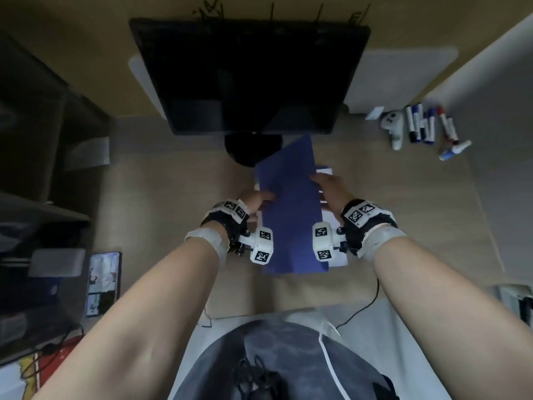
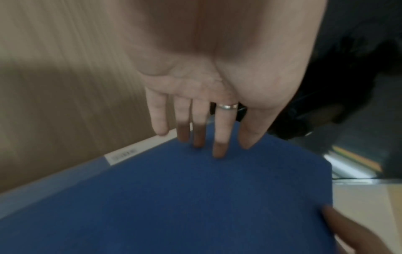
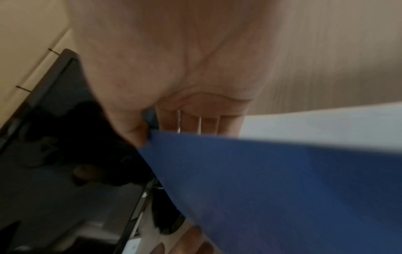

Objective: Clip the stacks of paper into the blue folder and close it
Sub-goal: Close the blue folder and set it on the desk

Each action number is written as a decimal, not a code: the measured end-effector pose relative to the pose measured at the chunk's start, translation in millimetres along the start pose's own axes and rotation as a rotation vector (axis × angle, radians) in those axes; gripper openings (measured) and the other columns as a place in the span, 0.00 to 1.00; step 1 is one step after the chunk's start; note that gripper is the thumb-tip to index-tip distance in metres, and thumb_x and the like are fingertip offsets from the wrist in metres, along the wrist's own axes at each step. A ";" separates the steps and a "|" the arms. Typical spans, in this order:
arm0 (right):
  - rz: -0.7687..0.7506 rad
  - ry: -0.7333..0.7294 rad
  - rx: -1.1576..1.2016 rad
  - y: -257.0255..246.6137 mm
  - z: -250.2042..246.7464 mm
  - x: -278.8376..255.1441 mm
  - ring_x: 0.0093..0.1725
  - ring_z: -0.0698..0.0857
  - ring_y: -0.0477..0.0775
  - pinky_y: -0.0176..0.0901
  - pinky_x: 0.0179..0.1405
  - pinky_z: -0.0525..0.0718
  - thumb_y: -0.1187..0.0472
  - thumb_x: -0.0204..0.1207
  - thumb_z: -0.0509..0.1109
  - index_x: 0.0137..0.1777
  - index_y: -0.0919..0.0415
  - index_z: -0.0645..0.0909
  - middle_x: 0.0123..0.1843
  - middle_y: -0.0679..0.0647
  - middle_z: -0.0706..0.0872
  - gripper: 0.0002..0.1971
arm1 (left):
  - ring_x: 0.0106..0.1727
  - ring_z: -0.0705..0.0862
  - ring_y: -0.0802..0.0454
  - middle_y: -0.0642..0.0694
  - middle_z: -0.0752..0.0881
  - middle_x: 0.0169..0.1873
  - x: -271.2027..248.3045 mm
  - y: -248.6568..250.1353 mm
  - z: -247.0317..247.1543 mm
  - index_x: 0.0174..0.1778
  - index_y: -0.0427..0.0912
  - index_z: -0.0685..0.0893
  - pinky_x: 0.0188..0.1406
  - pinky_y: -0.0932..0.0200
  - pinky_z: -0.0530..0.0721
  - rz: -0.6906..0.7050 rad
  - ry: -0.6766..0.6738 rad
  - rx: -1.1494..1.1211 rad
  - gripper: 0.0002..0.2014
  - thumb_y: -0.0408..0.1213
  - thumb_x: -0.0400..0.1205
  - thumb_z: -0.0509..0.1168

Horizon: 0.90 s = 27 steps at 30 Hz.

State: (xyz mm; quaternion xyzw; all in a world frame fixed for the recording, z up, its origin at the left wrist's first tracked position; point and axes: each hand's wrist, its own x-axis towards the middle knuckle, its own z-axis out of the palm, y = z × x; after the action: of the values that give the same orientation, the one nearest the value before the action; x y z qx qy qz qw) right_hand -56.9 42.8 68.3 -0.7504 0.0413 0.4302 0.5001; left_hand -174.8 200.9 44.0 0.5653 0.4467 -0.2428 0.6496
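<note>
While the right hand [image 1: 328, 194] pinches the free edge of the blue cover, with the thumb on one side and the fingers tucked behind it, the cover stands up off the desk at a slant. From the right wrist you can see that edge caught between the thumb and the fingers [image 3: 208, 123]. The left hand [image 1: 255, 202] is flat, with straight fingers [image 2: 218, 146] pushing down on the blue folder [image 1: 291, 215] near its left side, close to the spine and a small white label [image 2: 124, 154]. It holds nothing; it only presses. The folder lies in the middle of the wooden desk [image 1: 173, 197], just in front of the foot of the black monitor [image 1: 248, 76]. White paper [image 1: 331, 223] peeks out under the raised cover on the right side. I cannot see the clip, so I cannot tell if the paper is clipped in yet. It looks like the step now is shutting the cover. To do it well, the left hand should keep the spine side pinned so the folder does not slide. The right hand should bring the cover over slowly and lay it down flat, so no page corner bends or sticks out. The right fingers need to slip out before the cover lands on them. Then a flat hand can smooth the top. Off to the right, well apart, lie some marker pens [image 1: 427, 125] and a white game controller [image 1: 393, 128]; a phone [image 1: 102, 281] lies to the left.
</note>
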 end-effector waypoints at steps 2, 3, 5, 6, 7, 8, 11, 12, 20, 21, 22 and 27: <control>-0.021 0.096 -0.083 13.0 -15.3 9.9 0.34 0.86 0.52 0.40 0.34 0.84 0.67 0.79 0.65 0.49 0.66 0.85 0.38 0.58 0.86 0.07 | 0.46 0.84 0.47 0.43 0.86 0.53 15.0 -3.2 3.2 0.63 0.35 0.83 0.37 0.57 0.79 0.027 0.095 0.104 0.21 0.45 0.78 0.66; -0.006 0.135 -0.143 21.8 -22.2 17.2 0.33 0.87 0.53 0.42 0.33 0.85 0.68 0.76 0.65 0.43 0.64 0.83 0.37 0.58 0.85 0.05 | 0.46 0.85 0.44 0.41 0.87 0.55 25.0 -5.8 3.7 0.62 0.34 0.83 0.40 0.55 0.82 0.013 0.140 0.161 0.25 0.48 0.75 0.68; 0.056 0.190 -0.237 44.2 -35.4 35.8 0.41 0.89 0.62 0.55 0.44 0.89 0.63 0.63 0.65 0.36 0.58 0.81 0.38 0.59 0.86 0.04 | 0.50 0.85 0.41 0.39 0.87 0.53 39.5 -12.5 6.1 0.60 0.34 0.83 0.48 0.51 0.84 -0.051 0.177 0.212 0.27 0.52 0.73 0.68; 0.077 0.198 -0.245 54.5 -41.0 45.8 0.45 0.89 0.66 0.62 0.49 0.88 0.62 0.59 0.65 0.36 0.58 0.81 0.40 0.59 0.87 0.06 | 0.51 0.84 0.41 0.41 0.85 0.51 46.2 -17.3 7.2 0.58 0.35 0.82 0.49 0.51 0.82 -0.072 0.183 0.212 0.24 0.51 0.75 0.67; 0.085 0.198 -0.247 63.5 -45.2 55.2 0.48 0.89 0.68 0.65 0.50 0.88 0.62 0.59 0.64 0.37 0.59 0.82 0.41 0.60 0.88 0.07 | 0.52 0.83 0.41 0.42 0.84 0.51 49.8 -19.2 9.6 0.56 0.35 0.81 0.51 0.51 0.81 -0.094 0.181 0.197 0.21 0.50 0.76 0.67; 0.094 0.196 -0.259 72.1 -49.0 65.3 0.48 0.89 0.69 0.67 0.50 0.88 0.63 0.61 0.65 0.40 0.62 0.84 0.42 0.61 0.88 0.10 | 0.53 0.83 0.41 0.42 0.85 0.52 55.6 -22.3 10.8 0.55 0.34 0.82 0.54 0.51 0.81 -0.112 0.176 0.168 0.22 0.50 0.76 0.67; 0.131 0.180 -0.290 78.4 -52.6 76.5 0.44 0.89 0.68 0.66 0.48 0.88 0.65 0.64 0.65 0.48 0.69 0.85 0.45 0.65 0.90 0.15 | 0.60 0.85 0.38 0.38 0.86 0.62 70.9 -28.8 19.4 0.63 0.31 0.82 0.64 0.48 0.81 -0.181 0.139 0.021 0.29 0.49 0.72 0.71; 0.156 0.169 -0.297 82.5 -55.7 82.6 0.43 0.89 0.67 0.63 0.45 0.88 0.64 0.64 0.65 0.46 0.68 0.85 0.44 0.65 0.90 0.13 | 0.62 0.84 0.38 0.40 0.84 0.64 76.9 -31.2 23.8 0.65 0.29 0.80 0.65 0.48 0.80 -0.207 0.121 -0.046 0.31 0.48 0.72 0.71; 0.273 0.039 -0.531 113.0 -70.7 119.6 0.49 0.81 0.65 0.49 0.40 0.78 0.56 0.65 0.71 0.69 0.64 0.75 0.67 0.65 0.77 0.30 | 0.53 0.82 0.39 0.40 0.83 0.48 87.1 -32.2 51.2 0.65 0.35 0.81 0.48 0.51 0.81 -0.221 0.294 0.048 0.29 0.51 0.73 0.68; 0.265 0.037 -0.562 104.5 -70.7 110.8 0.56 0.82 0.67 0.52 0.47 0.81 0.57 0.69 0.71 0.75 0.63 0.72 0.71 0.65 0.75 0.33 | 0.52 0.81 0.40 0.40 0.82 0.49 85.7 -29.6 52.6 0.64 0.35 0.82 0.50 0.49 0.80 -0.221 0.306 0.089 0.26 0.50 0.75 0.67; 0.258 0.025 -0.596 100.5 -71.5 108.1 0.62 0.80 0.68 0.55 0.55 0.81 0.56 0.71 0.70 0.77 0.63 0.70 0.73 0.65 0.74 0.33 | 0.51 0.81 0.41 0.40 0.83 0.50 83.4 -25.6 53.6 0.63 0.36 0.82 0.51 0.49 0.80 -0.214 0.318 0.127 0.24 0.49 0.76 0.66; 0.282 -0.025 -0.705 94.8 -74.0 110.2 0.70 0.74 0.65 0.48 0.57 0.72 0.47 0.77 0.67 0.80 0.64 0.65 0.77 0.63 0.69 0.36 | 0.57 0.80 0.41 0.44 0.79 0.52 69.5 -23.9 62.8 0.62 0.38 0.77 0.58 0.49 0.83 -0.226 0.414 0.088 0.19 0.38 0.77 0.69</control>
State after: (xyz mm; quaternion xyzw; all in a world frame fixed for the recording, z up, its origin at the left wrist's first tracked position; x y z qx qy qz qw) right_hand 10.2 -21.9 -65.6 -0.8581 -0.0123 0.4917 0.1474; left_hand -141.7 148.5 -30.2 0.5771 0.6199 -0.2118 0.4876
